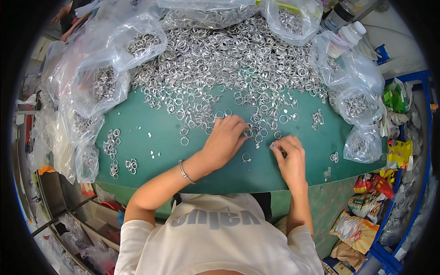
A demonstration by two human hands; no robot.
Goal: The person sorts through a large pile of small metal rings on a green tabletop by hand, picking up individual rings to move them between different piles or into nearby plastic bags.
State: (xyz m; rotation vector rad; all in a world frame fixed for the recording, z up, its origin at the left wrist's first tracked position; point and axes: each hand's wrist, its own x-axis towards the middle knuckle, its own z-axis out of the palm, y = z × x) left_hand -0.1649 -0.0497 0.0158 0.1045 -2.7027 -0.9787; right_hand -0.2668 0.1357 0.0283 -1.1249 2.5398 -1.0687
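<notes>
A large heap of silver metal rings (220, 55) covers the far part of the green tabletop (151, 169) and thins out toward me. My left hand (225, 140), with a metal bangle (183, 172) on its wrist, reaches to the heap's near edge. Its fingers are bent and somewhat apart, with the tips among loose rings. To the right, my right hand (291, 158) is raised a little over the table, thumb and fingers closed together. Something small and pale shows at its fingertips, too small to name. Between the hands lies a single ring (246, 157).
Small ring clusters lie at the left (111, 143) and right (317, 118). Clear plastic bags of rings line the left (103, 85) and right (355, 103) edges. A white-capped bottle (352, 33) stands at the back right. Beside the table is a blue shelf frame (415, 197) with packages.
</notes>
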